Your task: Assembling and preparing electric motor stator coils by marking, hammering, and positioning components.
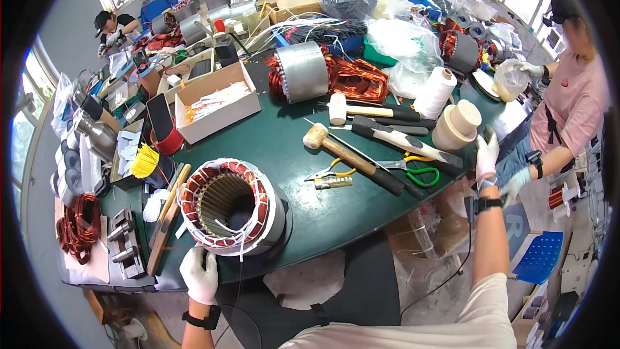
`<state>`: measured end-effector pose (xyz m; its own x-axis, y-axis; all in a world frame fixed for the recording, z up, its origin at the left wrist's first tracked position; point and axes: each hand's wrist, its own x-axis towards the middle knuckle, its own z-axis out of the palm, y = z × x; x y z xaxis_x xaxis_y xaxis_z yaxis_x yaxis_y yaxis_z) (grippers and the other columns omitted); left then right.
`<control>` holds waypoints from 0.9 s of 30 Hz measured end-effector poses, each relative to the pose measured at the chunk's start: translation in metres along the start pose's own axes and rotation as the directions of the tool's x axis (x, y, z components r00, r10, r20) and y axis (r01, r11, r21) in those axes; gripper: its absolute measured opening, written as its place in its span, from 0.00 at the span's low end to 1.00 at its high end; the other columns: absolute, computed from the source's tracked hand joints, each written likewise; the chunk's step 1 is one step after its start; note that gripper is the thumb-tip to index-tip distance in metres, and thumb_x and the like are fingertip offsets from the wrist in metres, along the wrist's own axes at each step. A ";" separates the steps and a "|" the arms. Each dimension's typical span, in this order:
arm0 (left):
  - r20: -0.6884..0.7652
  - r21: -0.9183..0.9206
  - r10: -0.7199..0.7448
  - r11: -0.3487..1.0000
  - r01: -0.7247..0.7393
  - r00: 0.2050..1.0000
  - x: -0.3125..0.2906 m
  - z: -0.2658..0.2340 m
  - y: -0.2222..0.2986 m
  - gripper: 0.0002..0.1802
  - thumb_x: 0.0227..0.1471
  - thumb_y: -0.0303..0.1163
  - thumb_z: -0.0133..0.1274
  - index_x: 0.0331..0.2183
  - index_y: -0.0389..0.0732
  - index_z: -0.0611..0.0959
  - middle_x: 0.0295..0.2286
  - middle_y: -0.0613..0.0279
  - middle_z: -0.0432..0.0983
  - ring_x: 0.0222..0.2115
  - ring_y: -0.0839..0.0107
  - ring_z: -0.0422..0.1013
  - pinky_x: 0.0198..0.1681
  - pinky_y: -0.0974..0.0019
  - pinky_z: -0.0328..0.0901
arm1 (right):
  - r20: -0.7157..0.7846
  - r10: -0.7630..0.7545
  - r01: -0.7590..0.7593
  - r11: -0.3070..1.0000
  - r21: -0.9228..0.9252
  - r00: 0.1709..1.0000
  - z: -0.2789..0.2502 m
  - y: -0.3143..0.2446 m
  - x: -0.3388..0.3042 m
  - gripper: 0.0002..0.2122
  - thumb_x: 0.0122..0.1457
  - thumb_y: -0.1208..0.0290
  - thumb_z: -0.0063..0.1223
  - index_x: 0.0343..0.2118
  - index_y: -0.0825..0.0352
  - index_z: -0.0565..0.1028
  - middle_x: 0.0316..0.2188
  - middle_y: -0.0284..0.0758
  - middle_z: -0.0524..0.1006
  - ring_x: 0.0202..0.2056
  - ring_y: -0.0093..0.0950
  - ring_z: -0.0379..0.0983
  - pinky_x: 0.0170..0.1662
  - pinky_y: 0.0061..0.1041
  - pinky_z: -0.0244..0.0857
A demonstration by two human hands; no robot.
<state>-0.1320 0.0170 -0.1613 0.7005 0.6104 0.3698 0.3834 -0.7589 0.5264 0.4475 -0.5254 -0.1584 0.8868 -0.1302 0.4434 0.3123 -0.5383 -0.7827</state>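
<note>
A motor stator (276, 210) stands upright near the table's front edge, its copper windings laced with white cord and a loose cord tail hanging over the front. My left hand (200, 276), in a white glove, rests at the table edge just below the stator's left side, with the thumb apart and nothing visible held. On the far right, my right hand (487, 152), also gloved, lies open along the table edge beside a stepped cream-coloured block (457, 126). Between the hands lie a wooden mallet (349, 156), green-handled scissors (418, 169), yellow-handled pliers (332, 170) and a small screwdriver-like tool (334, 182).
Behind these sit a white-headed mallet (361, 111), a white thread cone (436, 94), another stator (302, 72) and an open box (219, 116) of white strips. Wooden sticks (169, 220) and a metal fixture (126, 244) lie left. A co-worker (568, 97) stands right, holding a plastic bag.
</note>
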 end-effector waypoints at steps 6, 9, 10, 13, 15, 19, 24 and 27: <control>-0.046 0.057 -0.009 0.998 0.011 0.999 -0.009 -0.012 -0.004 0.13 0.53 0.20 0.59 0.42 0.35 0.84 0.32 0.47 0.81 0.34 0.47 0.79 0.40 0.54 0.72 | 0.000 -0.252 0.252 0.966 -0.066 0.968 0.028 -0.123 -0.128 0.14 0.63 0.75 0.56 0.51 0.72 0.75 0.47 0.44 0.78 0.48 0.39 0.76 0.56 0.35 0.68; -0.071 0.061 0.077 0.995 -0.073 0.994 -0.002 -0.006 0.004 0.14 0.53 0.25 0.62 0.44 0.38 0.85 0.33 0.49 0.82 0.35 0.49 0.80 0.42 0.54 0.73 | 0.270 -0.328 0.356 0.932 -0.064 0.906 0.033 -0.166 -0.179 0.13 0.61 0.78 0.57 0.48 0.73 0.76 0.44 0.45 0.77 0.48 0.43 0.76 0.54 0.36 0.68; -0.068 0.069 0.098 0.993 -0.093 0.993 0.000 -0.006 0.006 0.15 0.53 0.26 0.62 0.45 0.38 0.86 0.33 0.50 0.82 0.35 0.50 0.80 0.41 0.54 0.73 | 0.305 -0.379 0.413 0.909 -0.052 0.874 0.038 -0.178 -0.191 0.12 0.59 0.79 0.57 0.46 0.73 0.77 0.43 0.46 0.77 0.48 0.45 0.75 0.54 0.37 0.68; -0.084 0.068 0.141 0.988 -0.135 0.986 -0.002 -0.004 0.001 0.16 0.53 0.27 0.63 0.45 0.40 0.86 0.31 0.52 0.82 0.33 0.53 0.80 0.39 0.55 0.73 | 0.363 -0.494 0.542 0.840 -0.037 0.790 0.061 -0.195 -0.216 0.12 0.56 0.79 0.60 0.44 0.73 0.78 0.44 0.46 0.78 0.49 0.47 0.74 0.56 0.40 0.67; -0.103 0.052 0.152 0.988 -0.147 0.983 -0.004 -0.007 0.001 0.16 0.53 0.28 0.63 0.45 0.41 0.86 0.31 0.54 0.81 0.32 0.53 0.79 0.38 0.56 0.73 | 0.426 -0.470 0.531 0.847 -0.027 0.773 0.075 -0.199 -0.228 0.14 0.54 0.79 0.62 0.45 0.72 0.78 0.45 0.47 0.78 0.50 0.48 0.74 0.57 0.42 0.67; -0.120 0.014 0.155 0.988 -0.154 0.981 -0.008 -0.010 -0.002 0.15 0.53 0.28 0.63 0.44 0.41 0.86 0.31 0.55 0.82 0.32 0.55 0.80 0.37 0.57 0.73 | 0.500 -0.507 0.639 0.759 -0.127 0.702 0.095 -0.206 -0.244 0.18 0.52 0.76 0.66 0.47 0.68 0.78 0.45 0.44 0.78 0.50 0.46 0.72 0.56 0.43 0.65; -0.120 0.011 0.156 0.988 -0.156 0.980 -0.006 -0.013 -0.002 0.15 0.53 0.27 0.63 0.45 0.41 0.86 0.32 0.55 0.83 0.32 0.54 0.80 0.38 0.57 0.73 | 0.458 -0.550 0.684 0.701 -0.202 0.699 0.108 -0.203 -0.249 0.17 0.52 0.75 0.65 0.46 0.66 0.77 0.44 0.42 0.78 0.51 0.44 0.72 0.57 0.44 0.64; -0.112 -0.013 0.147 0.989 -0.149 0.983 -0.005 -0.015 -0.003 0.16 0.53 0.26 0.63 0.45 0.40 0.85 0.32 0.55 0.83 0.32 0.54 0.80 0.38 0.58 0.74 | 0.412 -0.573 0.685 0.700 -0.202 0.708 0.113 -0.199 -0.252 0.17 0.52 0.75 0.65 0.46 0.65 0.77 0.44 0.42 0.77 0.51 0.44 0.72 0.58 0.45 0.63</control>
<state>-0.1455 0.0197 -0.1529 0.6772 0.5139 0.5266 0.2664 -0.8384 0.4756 0.2007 -0.2919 -0.1635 0.5892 0.5595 0.5829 0.7570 -0.6344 -0.1563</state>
